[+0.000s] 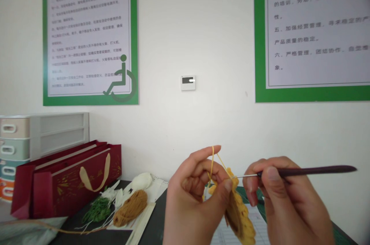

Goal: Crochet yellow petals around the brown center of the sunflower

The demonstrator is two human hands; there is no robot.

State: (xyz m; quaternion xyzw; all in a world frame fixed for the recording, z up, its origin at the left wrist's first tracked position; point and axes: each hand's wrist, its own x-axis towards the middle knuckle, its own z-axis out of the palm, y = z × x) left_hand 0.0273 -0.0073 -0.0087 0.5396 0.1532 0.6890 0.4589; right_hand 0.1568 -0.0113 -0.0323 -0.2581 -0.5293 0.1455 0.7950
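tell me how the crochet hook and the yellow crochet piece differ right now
The crochet hook is slim, straight and mostly dark, turning silvery toward its thin end; the yellow crochet piece is bumpy and curved. The hook lies nearly level in the right hand, while the piece slants down from the left hand. Both are held, and the hook's thin end meets the piece's upper part.

Yellow crochet piece (243, 216), tilted; dark-handled hook (313, 171) near-level, tip at its edge; thin yarn (212, 160) above.
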